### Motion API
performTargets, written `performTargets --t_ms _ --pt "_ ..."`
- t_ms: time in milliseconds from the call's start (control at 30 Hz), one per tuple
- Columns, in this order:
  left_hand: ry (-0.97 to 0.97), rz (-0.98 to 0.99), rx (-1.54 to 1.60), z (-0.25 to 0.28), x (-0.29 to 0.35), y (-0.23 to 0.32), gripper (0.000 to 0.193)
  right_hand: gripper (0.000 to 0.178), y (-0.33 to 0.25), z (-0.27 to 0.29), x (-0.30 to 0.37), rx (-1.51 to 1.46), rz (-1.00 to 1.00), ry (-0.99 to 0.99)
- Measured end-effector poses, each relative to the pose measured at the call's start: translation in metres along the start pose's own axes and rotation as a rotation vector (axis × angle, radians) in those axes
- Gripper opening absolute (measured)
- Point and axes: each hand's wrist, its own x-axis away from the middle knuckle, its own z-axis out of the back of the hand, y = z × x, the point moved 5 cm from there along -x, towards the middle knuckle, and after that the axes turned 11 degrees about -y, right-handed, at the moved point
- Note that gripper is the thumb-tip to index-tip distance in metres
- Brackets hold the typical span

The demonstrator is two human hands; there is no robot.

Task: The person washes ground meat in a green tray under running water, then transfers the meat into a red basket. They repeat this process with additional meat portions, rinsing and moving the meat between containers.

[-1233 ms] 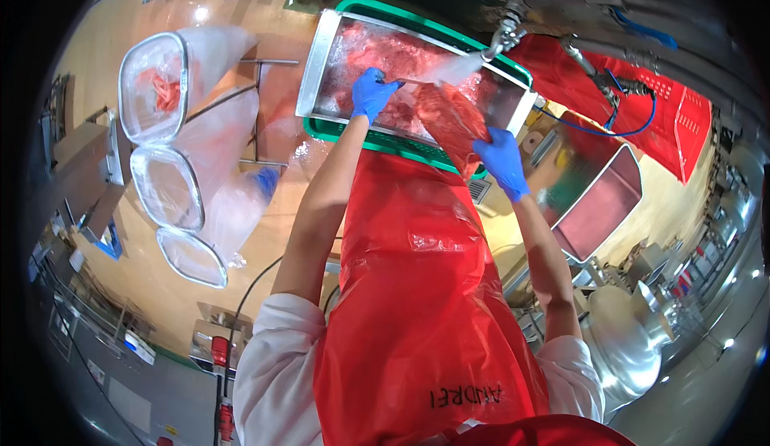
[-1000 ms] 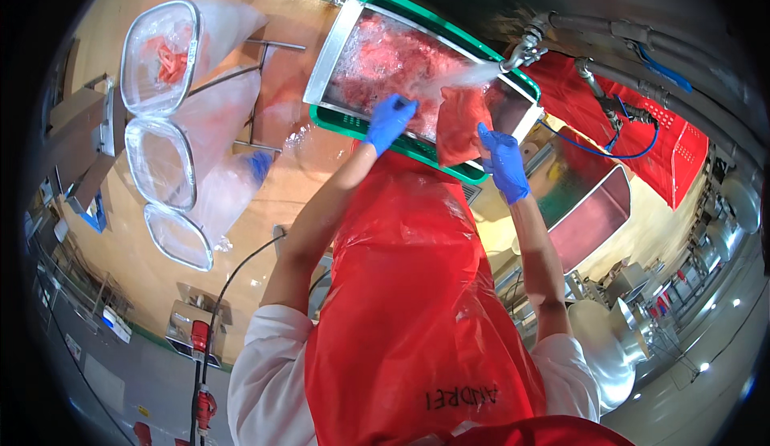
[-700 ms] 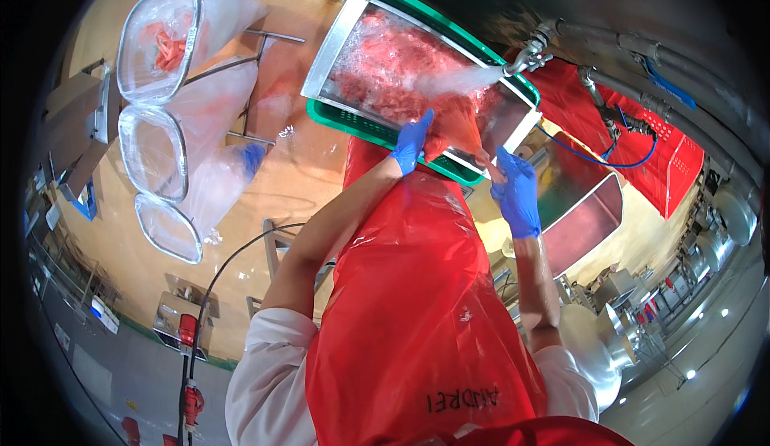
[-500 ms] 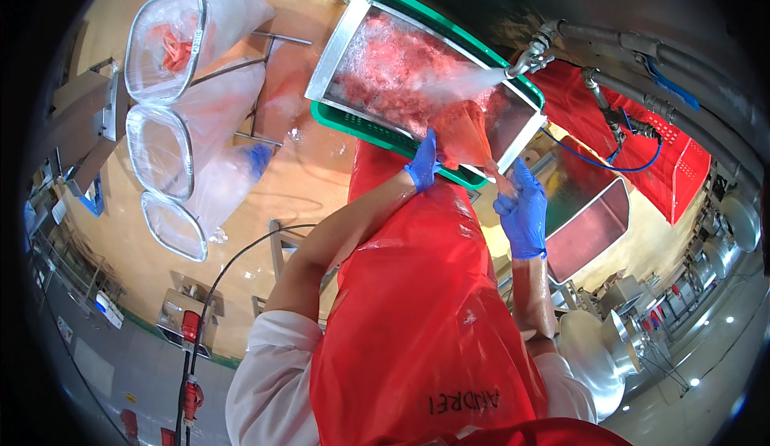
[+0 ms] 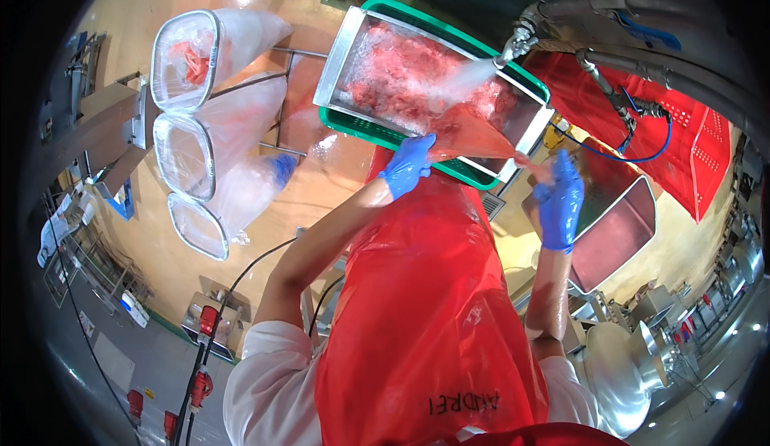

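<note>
A thin, translucent reddish membrane (image 5: pixel 473 135) is stretched between my two blue-gloved hands, over the near edge of a steel tub (image 5: pixel 338 61). My left hand (image 5: pixel 407 168) pinches its left, wider side. To the right, my right hand (image 5: pixel 559 205) grips the narrow, tapering end, away from the tub. Inside the tub lie several similar red pieces (image 5: pixel 401 69) in foamy water. A metal water nozzle (image 5: pixel 520 43) at the tub's far right sprays onto them. The tub sits in a green plastic basket (image 5: pixel 377 135).
Three hoops with clear bags (image 5: pixel 183 157) stand at the left; the farthest holds reddish pieces (image 5: pixel 191 62). At the right are a pinkish rectangular tub (image 5: pixel 618 233) and a red perforated crate (image 5: pixel 690 157). A blue hose (image 5: pixel 622 158) hangs between pipes there.
My right hand has moved right and the left slightly left, so the bunched membrane is now stretched wider. The whole view has shifted a little.
</note>
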Motion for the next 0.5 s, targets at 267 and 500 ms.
performTargets --t_ms 267,500 --pt "-0.059 -0.029 0.049 -0.024 0.061 0.008 0.015 0.019 -0.007 0.041 0.009 -0.115 0.056 0.066" --pt "0.017 -0.165 -0.046 -0.056 0.077 0.038 0.015 0.021 -0.031 0.027 0.022 -0.056 0.119 -0.034"
